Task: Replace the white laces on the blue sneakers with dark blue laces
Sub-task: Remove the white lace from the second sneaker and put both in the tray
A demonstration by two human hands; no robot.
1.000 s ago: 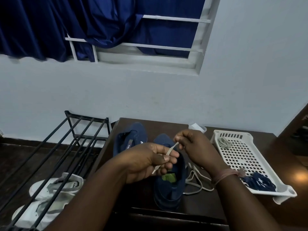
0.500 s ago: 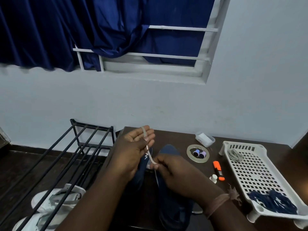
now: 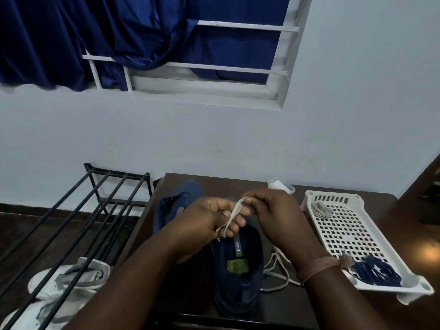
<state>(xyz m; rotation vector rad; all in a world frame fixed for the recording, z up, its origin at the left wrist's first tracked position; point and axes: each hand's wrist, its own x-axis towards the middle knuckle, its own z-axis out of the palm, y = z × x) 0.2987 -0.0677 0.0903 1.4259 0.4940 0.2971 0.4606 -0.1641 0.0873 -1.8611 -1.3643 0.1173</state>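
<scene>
Two blue sneakers stand on a dark wooden table (image 3: 281,303): the near sneaker (image 3: 238,275) under my hands, the far sneaker (image 3: 177,206) behind my left hand. A white lace (image 3: 232,215) stretches between my hands. My left hand (image 3: 202,222) pinches its lower part; my right hand (image 3: 273,210) pinches its upper end. More of the lace (image 3: 277,272) trails loose on the table to the right of the near sneaker. Dark blue laces (image 3: 378,272) lie bunched at the near end of a white perforated tray (image 3: 345,232).
A coiled white lace (image 3: 321,209) lies at the tray's far end. A small white container (image 3: 278,184) stands behind my right hand. Left of the table is a black metal rack (image 3: 95,210) with white sneakers (image 3: 64,284) beneath it. The wall and a curtained window are behind.
The view tilted. My right hand rose from the sneaker and now pinches the lace's upper end; my left hand lowered and grips the lace lower down. The lace is pulled up between them.
</scene>
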